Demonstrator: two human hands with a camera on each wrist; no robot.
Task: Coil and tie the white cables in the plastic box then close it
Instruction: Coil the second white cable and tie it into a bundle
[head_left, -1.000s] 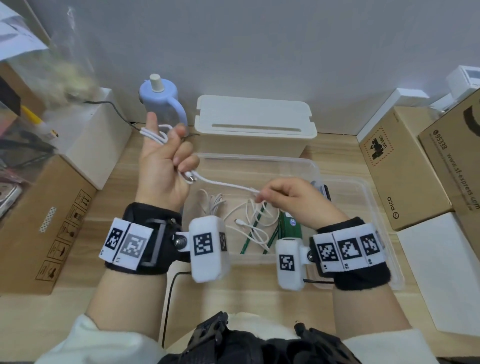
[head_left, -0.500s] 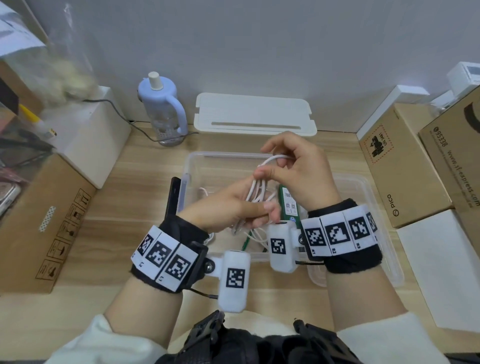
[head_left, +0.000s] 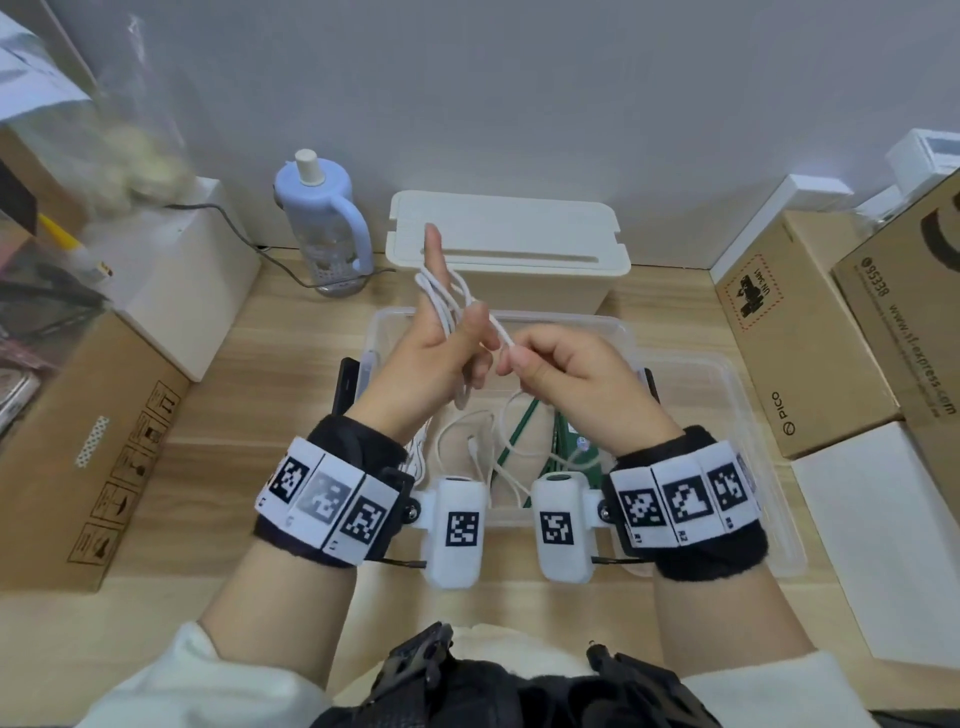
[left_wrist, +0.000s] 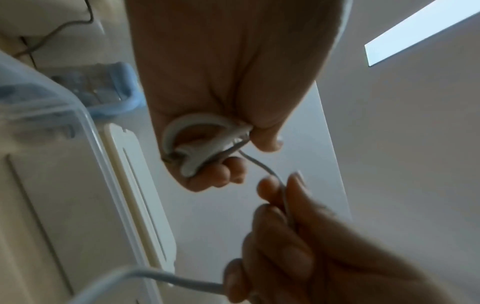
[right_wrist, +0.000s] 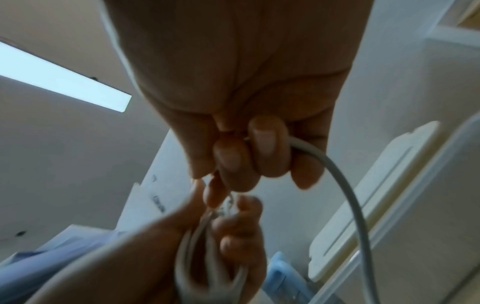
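Observation:
My left hand (head_left: 441, 343) is raised above the clear plastic box (head_left: 675, 364), index finger pointing up, and grips several loops of a white cable (head_left: 444, 299); the loops (left_wrist: 197, 142) show pinched under its thumb in the left wrist view. My right hand (head_left: 550, 374) sits just to the right and pinches the same cable's free strand (head_left: 501, 335), which runs taut to the left hand. In the right wrist view the strand (right_wrist: 345, 185) curves down from its curled fingers. More loose white cables (head_left: 467, 452) and green sticks (head_left: 514, 431) lie inside the box.
A cream lidded box (head_left: 506, 244) stands behind the plastic box, with a blue bottle (head_left: 322, 228) to its left. Cardboard boxes (head_left: 810, 332) flank the right and a cardboard box (head_left: 88, 441) the left of the wooden table (head_left: 249, 415). The clear lid (head_left: 753, 467) lies under the box's right side.
My left hand has risen from low over the box to upright with loops round its fingers. My right hand dropped from above the left to beside it, pulling the strand sideways.

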